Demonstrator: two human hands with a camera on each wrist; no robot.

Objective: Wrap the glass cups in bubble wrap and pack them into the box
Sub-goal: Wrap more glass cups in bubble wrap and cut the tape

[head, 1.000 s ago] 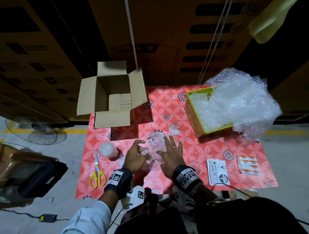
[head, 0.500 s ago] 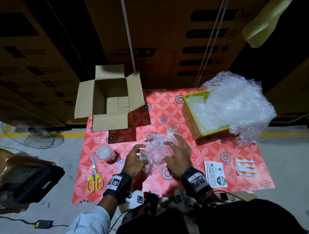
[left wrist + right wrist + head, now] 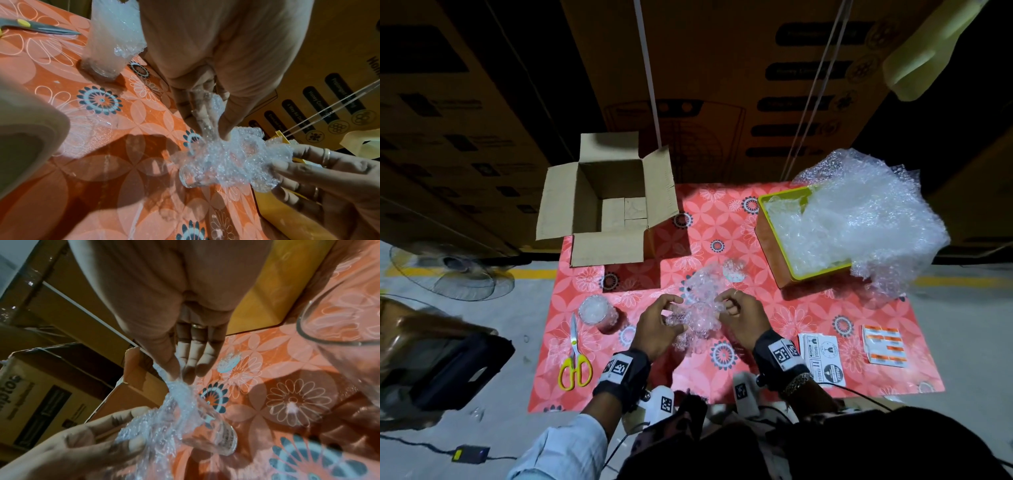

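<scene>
A clear glass cup (image 3: 197, 180) lies on its side on the red floral tablecloth, half covered by a bubble wrap sheet (image 3: 697, 317). My left hand (image 3: 671, 310) pinches the sheet's left edge, thumb against fingers (image 3: 224, 128). My right hand (image 3: 722, 305) pinches the right edge (image 3: 179, 378) between thumb and fingertips. The cup's bare base (image 3: 222, 439) sticks out of the wrap. A wrapped cup (image 3: 597, 310) stands upright to the left. The cardboard box (image 3: 609, 202) sits open at the far left corner with nothing visible inside.
A yellow-rimmed tray (image 3: 774, 240) heaped with bubble wrap (image 3: 866, 222) stands at the far right. A small clear item (image 3: 732, 269) sits behind my hands. Another bare glass (image 3: 339, 324) is beside my right wrist. Scissors (image 3: 574, 356) lie left, sticker sheets (image 3: 822, 356) right.
My right hand lay flat on the wrap a second ago; both hands now have curled fingers pinching the sheet's edges, raised and gathered over the cup.
</scene>
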